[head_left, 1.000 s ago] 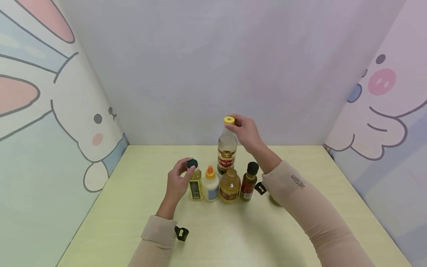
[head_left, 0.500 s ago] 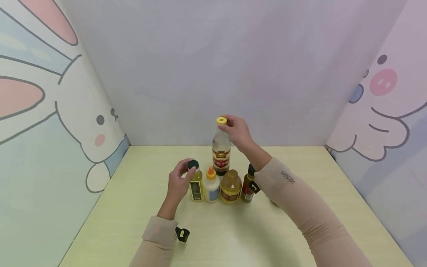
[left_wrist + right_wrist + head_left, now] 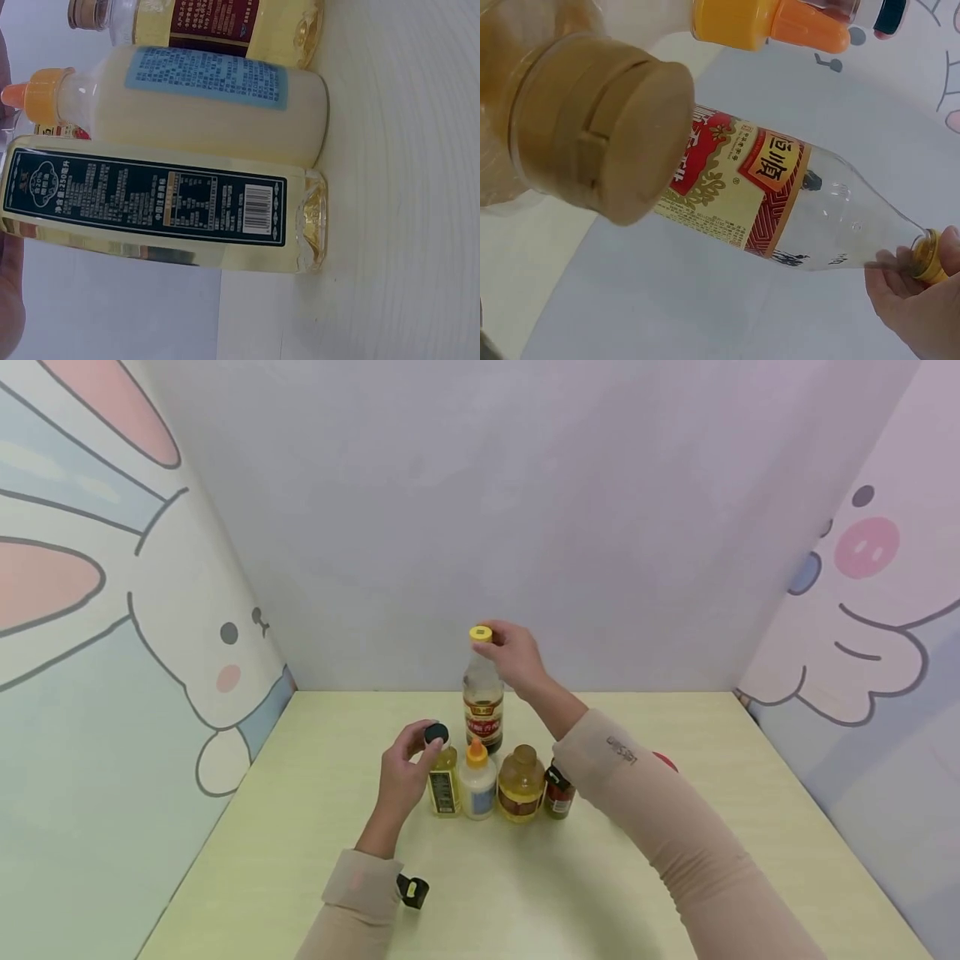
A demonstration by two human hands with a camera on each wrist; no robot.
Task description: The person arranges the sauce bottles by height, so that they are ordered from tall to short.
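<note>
My left hand [image 3: 403,770] pinches the dark cap of a slim bottle of yellow oil [image 3: 445,787], which stands upright at the left end of a row. In the left wrist view this oil bottle [image 3: 150,202] shows its dark green label. My right hand [image 3: 513,658] grips the yellow cap of a tall vinegar bottle [image 3: 483,710] behind the row; whether its base touches the table cannot be told. The right wrist view shows the vinegar bottle [image 3: 780,195] mostly clear near the neck, with a red and cream label.
Beside the oil bottle stand a white squeeze bottle [image 3: 477,789] with an orange tip and a round amber bottle [image 3: 521,785]. A dark red-labelled bottle [image 3: 558,799] is partly hidden by the right sleeve. A red lid [image 3: 665,761] peeks out behind that sleeve. Walls enclose the table [image 3: 337,727].
My right hand has moved left with the vinegar bottle, from behind the amber bottle to behind the white squeeze bottle. The left hand keeps its hold on the oil bottle's cap.
</note>
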